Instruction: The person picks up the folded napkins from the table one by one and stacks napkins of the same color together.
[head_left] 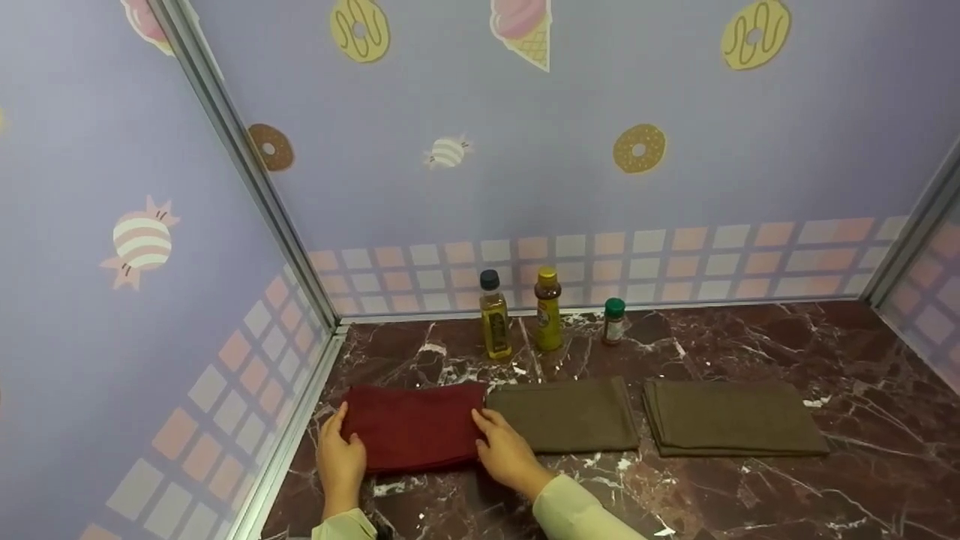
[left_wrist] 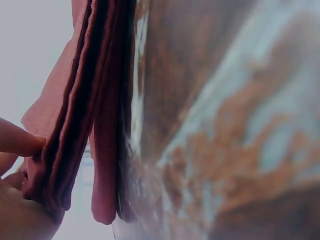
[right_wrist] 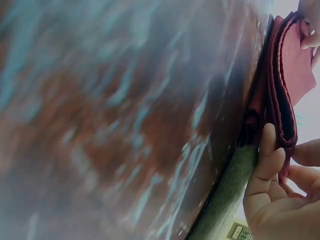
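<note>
Two hands [head_left: 343,459] [head_left: 510,454] at edges of red cloth [head_left: 415,427], marble [head_left: 427,510] in front

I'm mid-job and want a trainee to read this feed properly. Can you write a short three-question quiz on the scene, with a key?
1. How many capped containers stand on the table?
2. True or false: the left hand and the right hand both hold red cloth.
3. Which cap is on the rightmost container: (a) yellow, (b) green or (c) black?

Key: 1. Three; 2. True; 3. b
</note>
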